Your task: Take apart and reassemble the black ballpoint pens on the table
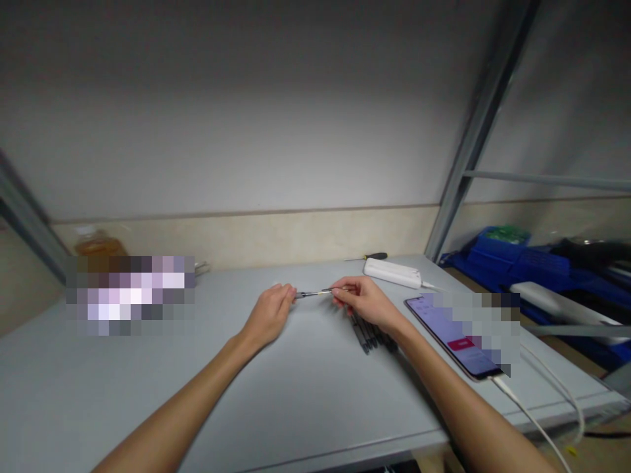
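Note:
A thin, pen-like rod (pixel 315 293), silvery with a yellowish stretch, spans the gap between my hands just above the table. My left hand (pixel 273 310) is closed on its left end. At the other end, my right hand (pixel 362 299) pinches it between thumb and fingertips. Whether the rod is one piece or two parts joined cannot be made out. Several black pens (pixel 367 335) lie side by side under my right hand and wrist, which hide their far ends.
A phone (pixel 456 338) with its cable lies right of my right forearm. Behind are a white power bank (pixel 393 272) and a screwdriver (pixel 375 256). A bottle of amber liquid (pixel 100 246) stands back left, near a blurred-out patch. Blue bins (pixel 497 256) sit beyond the metal frame post (pixel 480 131).

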{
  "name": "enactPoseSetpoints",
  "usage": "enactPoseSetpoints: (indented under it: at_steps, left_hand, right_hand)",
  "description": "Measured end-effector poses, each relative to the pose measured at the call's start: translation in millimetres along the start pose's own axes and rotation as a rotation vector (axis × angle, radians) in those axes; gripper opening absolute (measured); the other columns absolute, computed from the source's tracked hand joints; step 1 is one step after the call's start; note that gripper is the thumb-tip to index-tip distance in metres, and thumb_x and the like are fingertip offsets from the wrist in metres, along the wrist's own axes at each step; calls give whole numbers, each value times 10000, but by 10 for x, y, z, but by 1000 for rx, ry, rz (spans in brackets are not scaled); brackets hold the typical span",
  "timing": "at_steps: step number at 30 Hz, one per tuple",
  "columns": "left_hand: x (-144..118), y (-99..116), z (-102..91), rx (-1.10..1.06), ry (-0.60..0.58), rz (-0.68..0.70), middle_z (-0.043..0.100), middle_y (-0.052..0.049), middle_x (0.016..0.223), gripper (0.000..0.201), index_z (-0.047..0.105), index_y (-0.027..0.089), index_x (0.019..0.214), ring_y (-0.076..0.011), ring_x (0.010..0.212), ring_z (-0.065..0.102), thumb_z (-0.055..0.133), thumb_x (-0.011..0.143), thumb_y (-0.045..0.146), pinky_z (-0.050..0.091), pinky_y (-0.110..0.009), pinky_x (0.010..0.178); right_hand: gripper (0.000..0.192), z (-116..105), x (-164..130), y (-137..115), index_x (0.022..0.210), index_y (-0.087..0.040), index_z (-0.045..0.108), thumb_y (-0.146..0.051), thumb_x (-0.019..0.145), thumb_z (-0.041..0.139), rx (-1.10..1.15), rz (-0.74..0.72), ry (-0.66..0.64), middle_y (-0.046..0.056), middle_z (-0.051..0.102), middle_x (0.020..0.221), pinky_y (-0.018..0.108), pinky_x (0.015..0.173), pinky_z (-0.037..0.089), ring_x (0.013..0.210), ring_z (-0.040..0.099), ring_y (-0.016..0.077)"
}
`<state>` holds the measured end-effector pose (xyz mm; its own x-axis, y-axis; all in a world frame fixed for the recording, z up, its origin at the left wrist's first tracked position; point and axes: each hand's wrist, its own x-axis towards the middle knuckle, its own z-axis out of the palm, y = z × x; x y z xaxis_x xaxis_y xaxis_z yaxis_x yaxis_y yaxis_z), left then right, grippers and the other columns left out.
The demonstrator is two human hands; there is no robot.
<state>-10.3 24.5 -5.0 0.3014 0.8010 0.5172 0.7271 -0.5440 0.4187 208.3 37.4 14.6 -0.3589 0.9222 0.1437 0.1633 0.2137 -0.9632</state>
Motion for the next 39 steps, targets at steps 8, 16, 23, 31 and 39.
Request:
enactPoseSetpoints:
  at_steps: [8,16,23,31,39]
  left_hand:
    - [-18,4,-10,-144,82,-53,563,-6,775,230,477,180,1006,-142,698,532,429,869,359,421,-261,663]
    - [-5,-10,-17,-174,81,-88,574,0,709,254,537,180,870,-139,675,544,371,897,371,427,-262,675]
    - [-6,-24,-26,-191,118,-39,587,3,698,206,550,174,823,-129,679,551,430,872,333,415,-245,690]
    - [18,-36,-10,-264,93,-261,425,45,480,449,458,182,571,-103,461,399,313,884,471,292,-225,502]
    - [61,-38,11,-557,64,-492,266,64,388,553,325,203,432,-73,373,229,299,841,575,181,-235,427]
  right_hand:
    - [322,-17,34,7,768,-130,628,-443,691,632,50,-35,147,12,587,596,219,453,393,495,496,97]
    - [326,-29,18,-23,729,-132,619,-454,682,641,114,-30,156,8,571,579,225,465,375,500,482,98]
    - [341,-41,17,-34,714,-133,619,-467,656,661,141,-13,175,5,566,576,226,465,376,492,474,94]
    - [334,-12,18,-12,801,-123,656,-425,662,678,140,-64,144,9,571,597,225,463,396,518,483,99]
    - [319,-46,27,-22,836,-141,682,-393,642,709,196,-164,246,9,583,626,243,497,444,541,506,107]
